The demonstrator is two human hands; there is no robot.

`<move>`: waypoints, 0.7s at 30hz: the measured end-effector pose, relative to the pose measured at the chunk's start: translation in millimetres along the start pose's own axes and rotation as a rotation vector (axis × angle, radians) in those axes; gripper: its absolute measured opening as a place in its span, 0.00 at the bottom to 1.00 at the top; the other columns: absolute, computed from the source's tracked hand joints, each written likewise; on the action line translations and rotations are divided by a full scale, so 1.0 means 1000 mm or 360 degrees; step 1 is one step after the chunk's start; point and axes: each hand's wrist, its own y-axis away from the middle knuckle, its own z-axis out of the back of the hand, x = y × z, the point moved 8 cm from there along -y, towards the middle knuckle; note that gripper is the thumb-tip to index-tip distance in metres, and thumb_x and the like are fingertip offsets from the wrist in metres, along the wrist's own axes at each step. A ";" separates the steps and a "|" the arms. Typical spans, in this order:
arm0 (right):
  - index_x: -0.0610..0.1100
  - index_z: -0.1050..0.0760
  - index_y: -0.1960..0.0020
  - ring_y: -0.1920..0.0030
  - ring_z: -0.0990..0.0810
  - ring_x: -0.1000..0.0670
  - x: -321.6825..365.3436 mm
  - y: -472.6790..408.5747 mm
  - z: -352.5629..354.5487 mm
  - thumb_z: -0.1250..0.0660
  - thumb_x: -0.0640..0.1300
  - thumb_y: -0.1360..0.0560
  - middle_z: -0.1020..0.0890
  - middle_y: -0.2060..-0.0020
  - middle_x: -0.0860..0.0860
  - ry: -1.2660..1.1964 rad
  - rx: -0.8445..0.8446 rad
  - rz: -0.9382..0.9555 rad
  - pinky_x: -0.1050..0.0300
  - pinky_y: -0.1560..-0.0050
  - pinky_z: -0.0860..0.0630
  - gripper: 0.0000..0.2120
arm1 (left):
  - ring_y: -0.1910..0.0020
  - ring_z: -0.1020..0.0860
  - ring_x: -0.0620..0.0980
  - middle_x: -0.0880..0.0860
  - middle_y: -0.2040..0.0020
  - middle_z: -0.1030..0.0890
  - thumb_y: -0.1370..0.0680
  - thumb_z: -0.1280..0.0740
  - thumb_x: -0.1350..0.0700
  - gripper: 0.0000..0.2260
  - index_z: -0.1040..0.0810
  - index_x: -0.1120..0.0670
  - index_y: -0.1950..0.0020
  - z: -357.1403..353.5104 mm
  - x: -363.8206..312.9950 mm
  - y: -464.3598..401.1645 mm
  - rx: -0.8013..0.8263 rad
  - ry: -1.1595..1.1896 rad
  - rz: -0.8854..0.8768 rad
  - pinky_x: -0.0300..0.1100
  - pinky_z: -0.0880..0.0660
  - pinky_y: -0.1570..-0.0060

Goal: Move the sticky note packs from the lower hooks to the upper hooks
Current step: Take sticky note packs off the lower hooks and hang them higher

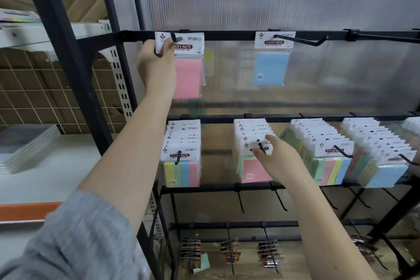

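Note:
A pink sticky note pack hangs at the upper left hook; my left hand pinches its white header card there. A blue pack hangs alone on the second upper hook. On the lower rail, several packs fill each hook: a striped stack, a pink stack, and two more stacks to the right. My right hand holds the header of the front pink pack between thumb and fingers at the lower hook.
A third upper hook is bare at the top right. Empty hooks hang from a rail below the packs. Small carded items hang on the lowest rail. A black shelf post and white shelves stand to the left.

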 end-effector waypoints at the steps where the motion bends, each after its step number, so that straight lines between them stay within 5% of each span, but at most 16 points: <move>1: 0.42 0.39 0.27 0.38 0.26 0.45 0.001 -0.001 0.000 0.40 0.49 0.20 0.27 0.33 0.46 0.0007 0.0003 -0.0003 0.57 0.48 0.31 0.24 | 0.64 0.28 0.45 0.46 0.64 0.29 0.20 0.38 0.50 0.15 0.37 0.49 0.66 -0.004 0.005 -0.005 -0.0020 -0.0001 0.0067 0.35 0.32 0.69; 5: 0.44 0.43 0.24 0.31 0.31 0.46 0.002 -0.003 0.001 0.40 0.50 0.20 0.32 0.28 0.48 0.0027 0.0020 -0.0014 0.55 0.37 0.32 0.28 | 0.65 0.30 0.47 0.50 0.62 0.30 0.21 0.36 0.50 0.18 0.40 0.52 0.66 -0.019 0.020 -0.022 -0.0059 0.0056 0.0166 0.35 0.33 0.69; 11: 0.41 0.38 0.27 0.33 0.29 0.45 0.001 -0.005 0.004 0.40 0.49 0.20 0.29 0.31 0.46 0.0082 0.0032 -0.0022 0.54 0.40 0.31 0.24 | 0.56 0.23 0.47 0.50 0.54 0.23 0.24 0.31 0.53 0.10 0.31 0.53 0.57 -0.033 0.028 -0.038 -0.0082 0.0085 0.0151 0.41 0.25 0.57; 21: 0.40 0.38 0.27 0.33 0.30 0.46 -0.003 -0.012 0.006 0.40 0.49 0.20 0.30 0.31 0.46 0.0088 0.0027 -0.0049 0.54 0.39 0.32 0.24 | 0.50 0.22 0.50 0.53 0.44 0.22 0.26 0.30 0.49 0.19 0.31 0.57 0.41 -0.040 0.032 -0.056 -0.0126 -0.0170 0.0182 0.41 0.28 0.55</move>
